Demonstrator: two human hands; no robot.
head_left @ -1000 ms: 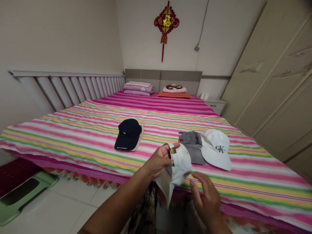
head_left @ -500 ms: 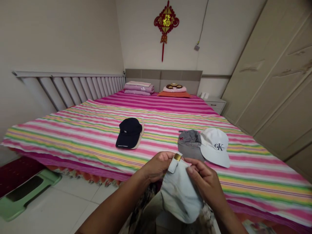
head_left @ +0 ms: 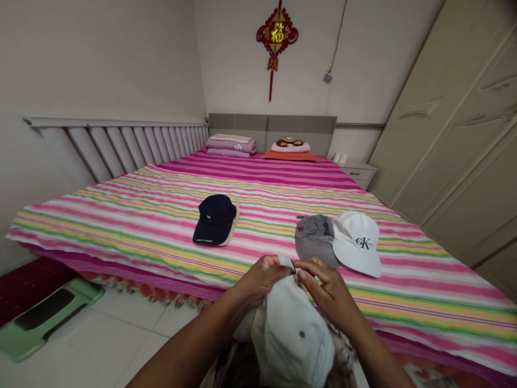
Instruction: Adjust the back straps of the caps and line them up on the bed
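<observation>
1. My left hand [head_left: 259,277] is closed narrowly on the back strap of a pale, whitish fabric cap [head_left: 293,334], the strap pinched between thumb and fingers.
2. My right hand [head_left: 328,284] is at the same strap from the other side, thumb and fingertips drawn close together on its end; my two hands nearly meet there.
3. The pale cap hangs below my hands, crown toward me, in front of the near edge of the bed [head_left: 133,215]. A small dark round spot shows on its crown, and its lowest part runs out of view.
4. On the bed's striped pink, white, yellow and green cover, left of my hands and farther off, lies a navy cap [head_left: 214,218] with small white lettering on its brim. A beige edge [head_left: 233,229] shows from beneath its right side.
5. Just beyond my right hand lies a grey cap [head_left: 315,237] with a small red mark. A white cap [head_left: 357,237] with dark "CK" letters touches its right side, partly overlapping it.
6. At the head of the bed I see folded purple bedding [head_left: 230,146] on the left and a pink folded bundle [head_left: 290,145] on an orange cloth [head_left: 288,157] on the right.
7. A green plastic stool [head_left: 42,328] stands on the tiled floor [head_left: 109,334] to my left.
</observation>
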